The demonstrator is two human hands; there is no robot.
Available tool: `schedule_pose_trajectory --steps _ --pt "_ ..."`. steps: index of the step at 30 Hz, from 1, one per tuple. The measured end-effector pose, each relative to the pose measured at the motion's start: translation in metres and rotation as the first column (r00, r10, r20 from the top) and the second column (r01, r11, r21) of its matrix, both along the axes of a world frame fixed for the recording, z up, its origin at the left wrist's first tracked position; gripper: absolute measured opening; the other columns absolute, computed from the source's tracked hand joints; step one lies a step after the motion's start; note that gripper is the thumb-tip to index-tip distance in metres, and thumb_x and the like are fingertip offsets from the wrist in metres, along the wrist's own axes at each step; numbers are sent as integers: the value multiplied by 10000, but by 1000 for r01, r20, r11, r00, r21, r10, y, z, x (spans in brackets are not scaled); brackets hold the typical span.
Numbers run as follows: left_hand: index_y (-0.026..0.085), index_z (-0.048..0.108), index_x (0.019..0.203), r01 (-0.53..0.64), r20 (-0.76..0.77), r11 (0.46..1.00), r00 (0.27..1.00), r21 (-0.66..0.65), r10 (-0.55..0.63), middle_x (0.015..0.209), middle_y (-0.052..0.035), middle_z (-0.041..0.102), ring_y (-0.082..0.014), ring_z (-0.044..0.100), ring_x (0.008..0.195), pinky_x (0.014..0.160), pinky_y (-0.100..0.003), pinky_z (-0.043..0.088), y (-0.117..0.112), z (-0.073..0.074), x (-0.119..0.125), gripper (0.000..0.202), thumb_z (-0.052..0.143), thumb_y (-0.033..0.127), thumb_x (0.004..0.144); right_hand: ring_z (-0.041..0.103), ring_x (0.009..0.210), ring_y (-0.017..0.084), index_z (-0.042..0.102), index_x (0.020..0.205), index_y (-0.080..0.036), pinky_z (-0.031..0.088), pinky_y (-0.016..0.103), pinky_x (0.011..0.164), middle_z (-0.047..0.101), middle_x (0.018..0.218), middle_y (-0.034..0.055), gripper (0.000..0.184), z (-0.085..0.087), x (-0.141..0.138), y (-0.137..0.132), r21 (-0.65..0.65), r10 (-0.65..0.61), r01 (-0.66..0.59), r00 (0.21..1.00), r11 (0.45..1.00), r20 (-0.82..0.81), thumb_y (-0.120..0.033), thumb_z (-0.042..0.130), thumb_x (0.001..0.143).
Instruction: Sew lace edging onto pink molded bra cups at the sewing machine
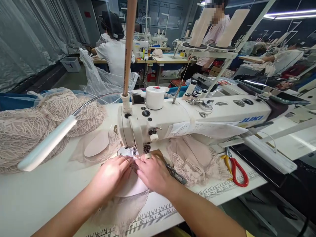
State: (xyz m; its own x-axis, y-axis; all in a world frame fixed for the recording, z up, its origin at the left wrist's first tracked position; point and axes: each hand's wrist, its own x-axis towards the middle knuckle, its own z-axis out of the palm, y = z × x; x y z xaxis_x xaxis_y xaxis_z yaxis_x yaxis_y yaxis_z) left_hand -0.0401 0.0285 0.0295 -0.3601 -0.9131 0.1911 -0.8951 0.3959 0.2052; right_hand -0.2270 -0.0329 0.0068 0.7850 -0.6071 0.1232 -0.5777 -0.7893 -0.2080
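Both of my hands are at the needle area of a white sewing machine (138,118), on a beige lace-and-mesh piece with a smooth pale oval cup (132,186). My left hand (115,169) has its fingers together, pinching the fabric edge just in front of the presser foot (133,151). My right hand (153,171) grips the same edge from the other side, its fingertips close to the left ones. The fabric's mesh end (123,210) hangs toward me over the table's front. My fingers hide the exact seam at the needle.
Bundled lace (71,108) and another mesh piece with a cup (96,144) lie left. At right are lace fabric (190,158), small snips (176,174) and red-handled scissors (238,172). A lamp (49,143) reaches over the left side. Other people sit and stand behind.
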Motion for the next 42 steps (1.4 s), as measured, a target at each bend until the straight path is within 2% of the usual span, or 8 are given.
schedule_pose_trajectory --steps 3,6,11,19,24,30,36,42 --pt "93 608 1136 19 118 998 993 -53 -13 1203 -182 627 -281 607 1030 831 -410 520 0 -15 -1 318 395 216 934 511 884 235 585 1125 -207 402 363 741 592 926 72 265 1 0 0 6 -20 20 1000 1000 14 -338 510 908" --pt "65 600 1164 9 152 999 988 -40 -3 1187 -201 633 -281 627 984 797 -412 539 -4 -23 3 354 391 238 937 518 893 237 591 1120 -213 410 363 745 602 935 73 258 1 1 0 14 -38 38 999 999 5 -338 505 911" --pt "69 603 1182 62 136 997 989 -55 -54 1094 -189 671 -275 641 911 773 -413 545 -11 -18 11 397 413 296 919 525 916 249 617 1086 -230 425 375 764 618 959 80 234 -1 4 0 25 -67 67 998 997 5 -326 505 905" --pt "160 673 793 138 159 988 976 66 -147 794 -122 674 -256 625 727 654 -386 504 -28 -5 22 289 421 268 886 543 896 244 649 969 -205 434 361 752 624 967 88 182 1 6 -6 27 -58 57 997 998 40 -311 526 886" --pt "151 673 882 214 204 976 957 -26 -204 865 -124 681 -270 617 797 754 -438 480 -28 6 30 270 405 129 853 533 737 183 624 778 -163 426 304 692 582 799 59 152 -5 0 -12 37 -80 75 987 996 141 -111 493 836" --pt "111 619 1072 190 79 975 980 -113 -182 1062 -134 650 -268 571 970 888 -452 451 -15 -4 20 263 427 138 894 527 759 169 637 790 -145 422 275 715 544 815 63 206 -11 -6 -11 49 -100 89 949 995 299 -72 451 839" --pt "139 617 1089 171 51 974 985 -145 -166 1040 -126 648 -253 588 945 934 -499 428 -13 -15 13 247 447 160 911 495 821 209 660 1009 -209 380 303 706 586 864 77 279 -1 -3 -8 -3 38 -38 986 999 162 -118 449 851" --pt "127 629 1040 158 20 978 987 -134 -157 1035 -137 639 -261 590 936 949 -522 412 -12 -19 14 218 459 158 906 467 795 206 653 925 -196 358 295 670 572 835 71 234 -1 -3 -6 34 38 -41 996 999 76 -106 461 826"
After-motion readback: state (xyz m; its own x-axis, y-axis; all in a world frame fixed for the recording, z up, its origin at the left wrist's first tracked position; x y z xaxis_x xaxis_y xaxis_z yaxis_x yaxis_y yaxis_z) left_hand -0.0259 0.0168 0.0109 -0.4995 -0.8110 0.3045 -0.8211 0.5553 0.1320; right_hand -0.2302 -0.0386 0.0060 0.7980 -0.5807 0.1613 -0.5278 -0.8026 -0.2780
